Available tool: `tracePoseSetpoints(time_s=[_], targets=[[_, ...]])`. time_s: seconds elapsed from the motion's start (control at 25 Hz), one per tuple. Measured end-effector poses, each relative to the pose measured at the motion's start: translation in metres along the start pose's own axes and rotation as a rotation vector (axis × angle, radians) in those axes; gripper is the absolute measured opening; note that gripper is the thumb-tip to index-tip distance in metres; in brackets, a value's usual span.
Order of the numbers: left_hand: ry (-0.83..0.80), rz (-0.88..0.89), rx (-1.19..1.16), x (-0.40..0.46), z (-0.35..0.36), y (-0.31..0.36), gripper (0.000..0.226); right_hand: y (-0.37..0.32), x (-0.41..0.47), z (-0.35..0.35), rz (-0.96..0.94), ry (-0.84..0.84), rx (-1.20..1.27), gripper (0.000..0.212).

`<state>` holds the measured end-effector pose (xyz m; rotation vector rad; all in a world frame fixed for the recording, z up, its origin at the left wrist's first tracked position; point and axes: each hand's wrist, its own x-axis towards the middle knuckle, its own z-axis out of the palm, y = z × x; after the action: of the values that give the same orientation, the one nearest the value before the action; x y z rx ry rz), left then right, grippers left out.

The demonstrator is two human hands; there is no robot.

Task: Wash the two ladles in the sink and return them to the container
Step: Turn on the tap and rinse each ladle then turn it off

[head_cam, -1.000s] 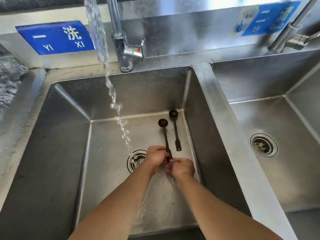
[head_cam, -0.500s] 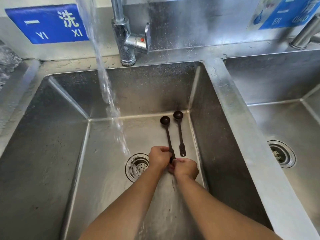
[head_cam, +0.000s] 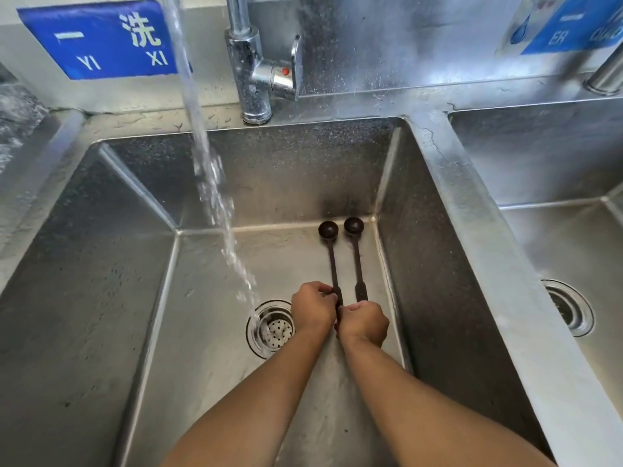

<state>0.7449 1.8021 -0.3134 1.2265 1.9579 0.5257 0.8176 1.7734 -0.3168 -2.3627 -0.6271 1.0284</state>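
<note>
1. Steel sink (head_cam: 111, 298), deep basin, wet floor; a 2nd basin (head_cam: 556, 183) sits past its right wall, with its own drain (head_cam: 569, 306).
2. Blue sign (head_cam: 97, 38) on the back wall above the sink's left rear corner, white characters and "YI XI"; a 2nd blue sign (head_cam: 569, 25) is at the top right, partly cut off.
3. Faucet (head_cam: 259, 65), chrome, stands on the back rim of the sink, lever with a red dot.
4. Water stream (head_cam: 205, 163) falls from the top of the frame and lands at the left edge of the drain (head_cam: 273, 328) in the middle of the sink floor.
5. 2 bare forearms reach in from the bottom edge; both hands meet on the sink floor just right of the drain.
6. Left hand (head_cam: 313, 306), fingers curled tight around the handle end of the left ladle (head_cam: 332, 261).
7. Right hand (head_cam: 364, 323), fist closed, touching the left hand; seems to grip the same handle end, cannot tell for sure.
8. Both ladles dark, lying flat and parallel near the sink's right wall, bowls at the right rear corner of the floor.
9. Right ladle (head_cam: 356, 257) lies just beside the left one; its handle end reaches the right hand's knuckles, contact unclear.
</note>
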Motion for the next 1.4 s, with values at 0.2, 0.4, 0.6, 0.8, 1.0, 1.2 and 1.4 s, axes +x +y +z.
tracePoseSetpoints(time_s=[0.2, 0.4, 0.6, 0.8, 1.0, 1.2, 1.4], targets=[[0.011, 0.05, 0.061, -0.004, 0.0, 0.0, 0.02, -0.006, -0.01, -0.008, -0.087, 0.019, -0.104, 0.015], [0.024, 0.039, 0.13, -0.019, -0.015, 0.001, 0.034, -0.014, -0.033, -0.02, -0.174, -0.007, -0.147, 0.018], [-0.172, -0.054, 0.131, -0.046, -0.052, -0.009, 0.033, -0.014, -0.055, -0.045, -0.313, -0.252, -0.304, 0.043], [-0.347, -0.171, 0.16, -0.093, -0.114, -0.018, 0.036, -0.028, -0.107, -0.084, -0.335, -0.445, -0.446, 0.056], [-0.315, -0.163, 0.158, -0.111, -0.177, -0.001, 0.032, -0.061, -0.154, -0.106, -0.347, -0.469, -0.425, 0.061], [-0.272, -0.13, 0.153, -0.106, -0.243, 0.035, 0.037, -0.112, -0.184, -0.127, -0.36, -0.459, -0.434, 0.064], [-0.268, -0.003, 0.166, -0.094, -0.294, 0.067, 0.048, -0.165, -0.198, -0.14, -0.426, -0.369, -0.48, 0.056]])
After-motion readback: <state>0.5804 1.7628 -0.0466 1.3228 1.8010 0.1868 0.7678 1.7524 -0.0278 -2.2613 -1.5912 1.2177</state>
